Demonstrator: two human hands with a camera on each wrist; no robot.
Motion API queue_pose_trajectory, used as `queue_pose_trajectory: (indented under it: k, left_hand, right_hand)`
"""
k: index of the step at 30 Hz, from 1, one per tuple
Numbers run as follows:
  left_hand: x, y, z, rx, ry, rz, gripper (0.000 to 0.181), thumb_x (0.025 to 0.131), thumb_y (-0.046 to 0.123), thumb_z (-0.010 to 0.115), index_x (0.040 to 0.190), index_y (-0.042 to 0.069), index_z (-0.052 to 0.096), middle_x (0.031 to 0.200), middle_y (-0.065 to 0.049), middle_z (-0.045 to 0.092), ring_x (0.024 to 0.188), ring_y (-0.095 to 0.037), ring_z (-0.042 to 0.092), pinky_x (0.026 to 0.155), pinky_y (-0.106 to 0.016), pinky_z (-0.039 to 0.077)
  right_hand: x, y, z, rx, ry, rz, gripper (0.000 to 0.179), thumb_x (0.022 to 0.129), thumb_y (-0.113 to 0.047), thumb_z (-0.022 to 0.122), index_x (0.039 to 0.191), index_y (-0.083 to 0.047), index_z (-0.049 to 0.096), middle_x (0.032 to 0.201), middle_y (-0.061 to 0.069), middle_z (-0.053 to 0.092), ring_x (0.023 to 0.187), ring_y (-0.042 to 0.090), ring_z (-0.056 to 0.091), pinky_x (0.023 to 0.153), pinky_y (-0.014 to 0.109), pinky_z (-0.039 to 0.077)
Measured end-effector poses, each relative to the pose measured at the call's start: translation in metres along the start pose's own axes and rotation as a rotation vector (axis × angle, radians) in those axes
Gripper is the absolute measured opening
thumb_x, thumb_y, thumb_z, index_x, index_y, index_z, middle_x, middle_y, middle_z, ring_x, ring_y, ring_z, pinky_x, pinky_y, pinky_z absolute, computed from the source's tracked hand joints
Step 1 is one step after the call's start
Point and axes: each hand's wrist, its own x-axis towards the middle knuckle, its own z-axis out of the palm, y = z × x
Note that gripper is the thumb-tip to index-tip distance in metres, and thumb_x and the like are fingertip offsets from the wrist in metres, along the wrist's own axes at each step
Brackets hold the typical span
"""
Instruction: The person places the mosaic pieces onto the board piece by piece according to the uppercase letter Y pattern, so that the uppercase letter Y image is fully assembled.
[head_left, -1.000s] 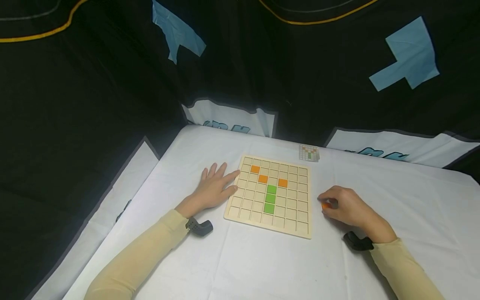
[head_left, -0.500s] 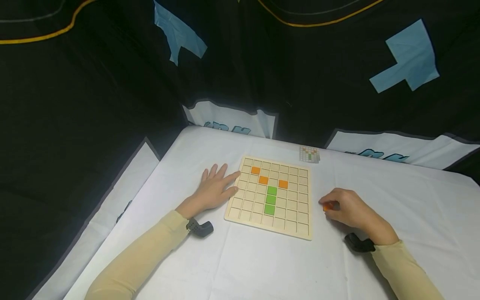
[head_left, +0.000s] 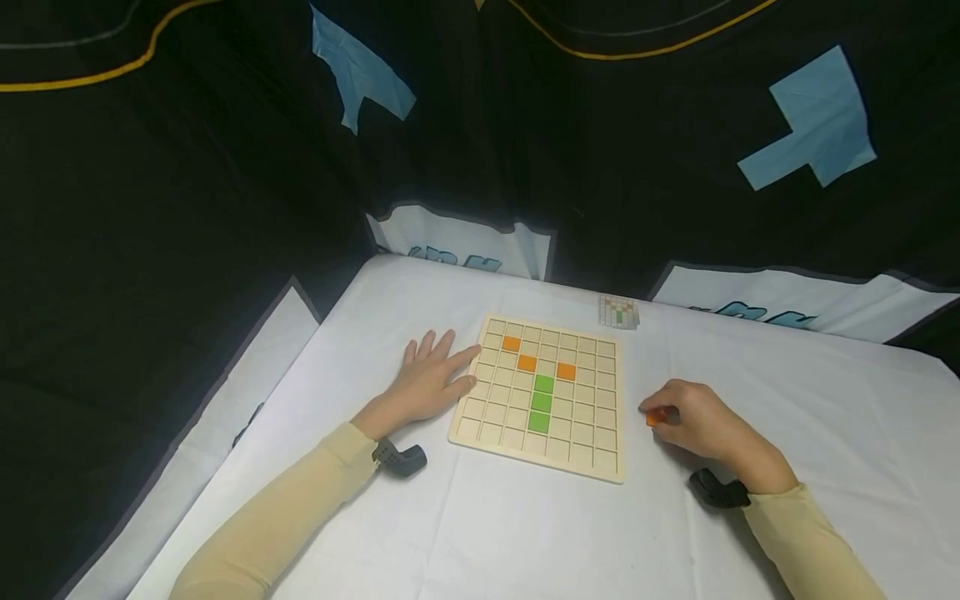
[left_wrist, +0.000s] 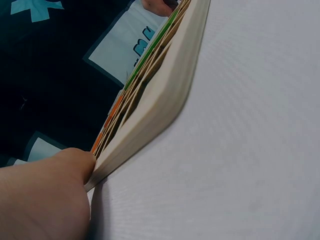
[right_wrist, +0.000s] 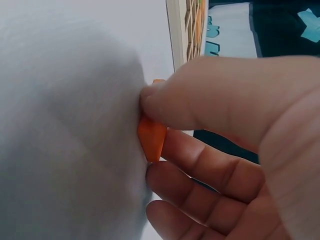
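A pale wooden grid board lies on the white table. Three orange squares and three green squares sit in its cells. My left hand rests flat at the board's left side, fingers spread, with the index finger and thumb at the edge. In the left wrist view the thumb touches the side of the board. Right of the board, my right hand pinches an orange block between thumb and fingers, low at the tablecloth. The fingers cover part of the block.
Behind the board, near the table's back edge, lies a small card printed with a coloured grid pattern. A black curtain with blue patches hangs beyond the white tablecloth. Dark wrist devices sit under both wrists.
The head view has tilted slightly, so the whole scene sits a little lower. Both hands stay nearly in place, the right one still pinching the orange block.
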Motion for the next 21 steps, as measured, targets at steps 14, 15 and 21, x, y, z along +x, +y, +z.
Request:
queue_pose_trajectory:
  k: [14, 15, 21]
  left_hand:
    - [-0.0004, -0.0006, 0.0014, 0.003, 0.002, 0.004, 0.059, 0.104, 0.044, 0.047, 0.158, 0.022, 0.040, 0.169, -0.025, 0.019, 0.156, -0.053, 0.006, 0.123, -0.072, 0.003]
    - [-0.0005, -0.0003, 0.0013, 0.002, 0.001, 0.003, 0.059, 0.104, 0.044, 0.047, 0.158, 0.022, 0.040, 0.169, -0.025, 0.019, 0.156, -0.053, 0.006, 0.123, -0.071, 0.003]
    - [-0.0011, 0.0001, -0.0001, 0.010, 0.000, 0.001, 0.059, 0.104, 0.044, 0.047, 0.158, 0.022, 0.040, 0.169, -0.025, 0.019, 0.156, -0.053, 0.006, 0.124, -0.071, 0.003]
  right_hand:
    - [0.0005, -0.0009, 0.0006, 0.011, -0.007, 0.006, 0.023, 0.077, 0.002, 0.080, 0.099, -0.003, 0.079, 0.086, -0.002, 0.069, 0.076, 0.009, 0.055, 0.067, 0.025, 0.050]
    - [0.0007, -0.0009, 0.0008, 0.011, -0.006, 0.008, 0.023, 0.077, 0.002, 0.080, 0.099, -0.003, 0.079, 0.086, -0.002, 0.069, 0.076, 0.009, 0.055, 0.067, 0.025, 0.051]
    - [0.0050, -0.0039, 0.0002, -0.007, 0.031, -0.023, 0.024, 0.076, 0.004, 0.081, 0.098, -0.004, 0.079, 0.084, -0.002, 0.069, 0.075, 0.009, 0.055, 0.067, 0.026, 0.052]
